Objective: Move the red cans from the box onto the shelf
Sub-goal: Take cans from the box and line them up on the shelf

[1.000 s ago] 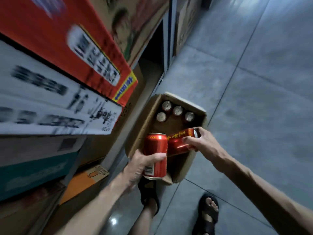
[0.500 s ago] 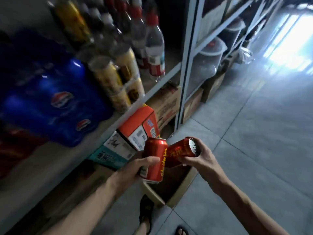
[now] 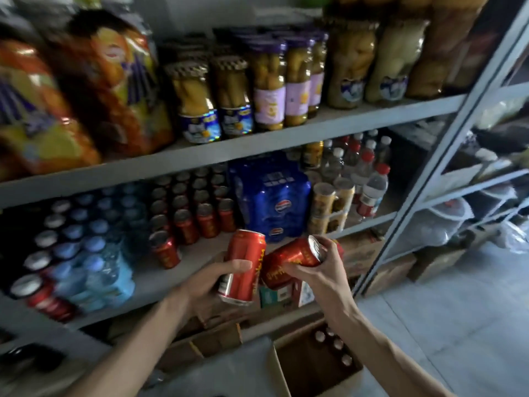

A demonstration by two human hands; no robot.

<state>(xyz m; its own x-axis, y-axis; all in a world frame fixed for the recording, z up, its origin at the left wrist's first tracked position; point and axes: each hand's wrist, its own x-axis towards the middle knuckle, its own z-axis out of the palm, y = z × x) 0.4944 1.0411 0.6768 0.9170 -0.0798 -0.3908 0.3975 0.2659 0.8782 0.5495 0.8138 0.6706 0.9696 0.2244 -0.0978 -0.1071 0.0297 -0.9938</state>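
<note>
a: status on the hands?

b: on my feed the left hand (image 3: 206, 282) is wrapped round one red can (image 3: 246, 262), thumb across the front. can is near upright, leaning a bit right.

a: right?

b: right hand (image 3: 320, 273) has its fingers curled round a second red can (image 3: 289, 262). that one lies almost on its side, top end up and to the right. the two cans look to be touching low down, can't confirm.

a: position vs the shelf?

b: both are held just in front of the middle shelf (image 3: 154, 282), neither is set down. rows of red cans (image 3: 204, 219) already stand on it, between blurred blue-topped cans (image 3: 80, 233) and a blue wrapped pack (image 3: 272, 196).

a: box?

b: cardboard box (image 3: 279, 371) is open on the floor under my right forearm. a few can tops (image 3: 337, 344) show along its far side.

a: anything else?

b: jars (image 3: 234, 96) on the shelf above.
</note>
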